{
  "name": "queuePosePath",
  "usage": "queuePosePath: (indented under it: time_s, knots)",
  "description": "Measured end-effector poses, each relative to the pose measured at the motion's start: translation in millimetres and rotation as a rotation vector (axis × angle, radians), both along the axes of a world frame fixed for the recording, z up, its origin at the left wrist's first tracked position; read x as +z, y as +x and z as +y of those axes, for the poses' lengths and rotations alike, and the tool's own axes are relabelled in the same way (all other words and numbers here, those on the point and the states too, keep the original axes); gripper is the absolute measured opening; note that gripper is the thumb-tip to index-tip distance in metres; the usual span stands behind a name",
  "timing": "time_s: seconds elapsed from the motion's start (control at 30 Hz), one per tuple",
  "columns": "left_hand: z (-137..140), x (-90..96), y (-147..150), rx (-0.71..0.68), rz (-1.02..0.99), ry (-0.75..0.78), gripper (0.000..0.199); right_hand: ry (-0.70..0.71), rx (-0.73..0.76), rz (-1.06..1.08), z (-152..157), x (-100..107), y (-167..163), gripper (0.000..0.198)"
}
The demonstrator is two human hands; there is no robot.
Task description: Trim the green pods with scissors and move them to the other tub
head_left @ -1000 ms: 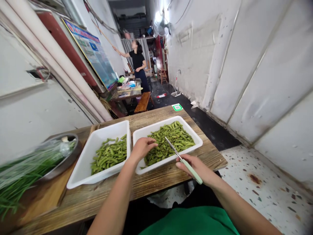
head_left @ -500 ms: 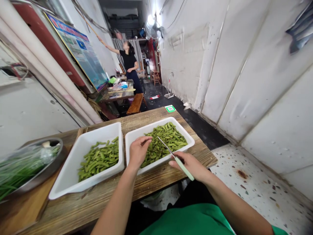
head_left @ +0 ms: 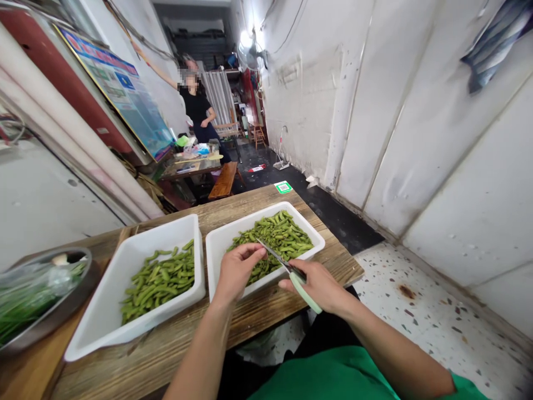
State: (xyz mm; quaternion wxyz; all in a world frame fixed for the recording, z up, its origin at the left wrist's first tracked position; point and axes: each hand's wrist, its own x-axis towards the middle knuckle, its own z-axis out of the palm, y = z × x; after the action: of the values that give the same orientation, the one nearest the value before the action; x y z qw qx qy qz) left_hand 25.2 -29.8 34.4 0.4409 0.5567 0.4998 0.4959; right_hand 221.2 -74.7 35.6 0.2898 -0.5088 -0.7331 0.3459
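1. Bench of rough wooden planks is seen, its near edge just below both hands and open floor to the right.
2. Right white rectangular plastic tray of green edamame pods is set beside a left white plastic tray.
3. Green-handled scissors, gripped by the right hand, are pointed up-left.
4. A pod over the tray's near part is pinched by the left hand, at the blade tips.
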Motion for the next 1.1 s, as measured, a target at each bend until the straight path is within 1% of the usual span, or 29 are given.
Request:
queuePosePath:
  time_s: [0.13, 0.33, 0.4, 0.5, 0.53, 0.57, 0.63, 0.7, 0.8, 0.87, 0.93, 1.0, 1.1]
  knots:
    - [-0.6, 1.8, -0.1, -0.039, -0.007, -0.049, 0.023, -0.003, 0.021, 0.029, -1.3, -5.5, 0.2, 0.035]
    - [0.4, 3.8, 1.9, -0.08, -0.075, -0.188, 0.026, -0.025, 0.012, 0.107, -0.2, -21.4, -2.7, 0.032]
    - [1.7, 3.3, 0.8, -0.092, -0.004, -0.185, 0.026, -0.039, 0.012, 0.115, 1.9, -25.5, -2.4, 0.032]
    - [4.1, 0.7, -1.6, -0.107, 0.183, -0.126, 0.025, -0.034, -0.01, 0.157, 5.8, -28.8, -0.5, 0.033]
    - [4.7, -0.5, -1.8, -0.103, 0.204, -0.104, 0.024, -0.035, -0.026, 0.188, 6.9, -29.2, 0.1, 0.034]
    - [5.3, -1.7, -1.5, -0.092, 0.177, -0.086, 0.024, -0.049, -0.036, 0.229, 7.7, -29.5, 0.5, 0.035]
    - [6.1, -3.9, 0.3, -0.061, 0.007, -0.069, 0.025, -0.122, -0.018, 0.333, 7.8, -29.9, 0.0, 0.038]
    - [7.0, -5.0, 2.6, 0.006, -0.193, -0.068, 0.025, -0.242, 0.046, 0.455, 5.6, -30.1, -2.4, 0.042]
    - [8.6, -3.7, 4.3, 0.137, -0.367, -0.07, 0.029, -0.402, 0.144, 0.604, -0.5, -29.7, -8.2, 0.046]
    - [9.2, -1.6, 4.2, 0.164, -0.491, -0.101, 0.031, -0.452, 0.186, 0.639, -4.1, -29.2, -12.3, 0.046]
    - [8.7, 0.4, 4.1, 0.146, -0.609, -0.157, 0.031, -0.459, 0.198, 0.642, -5.8, -29.5, -16.1, 0.045]
    - [6.8, 1.6, 5.1, 0.143, -0.651, -0.192, 0.029, -0.455, 0.178, 0.647, -5.2, -30.8, -19.5, 0.045]
    - [1.8, 0.9, 9.5, 0.142, -0.59, -0.2, 0.028, -0.461, 0.136, 0.654, -2.0, -32.2, -23.0, 0.044]
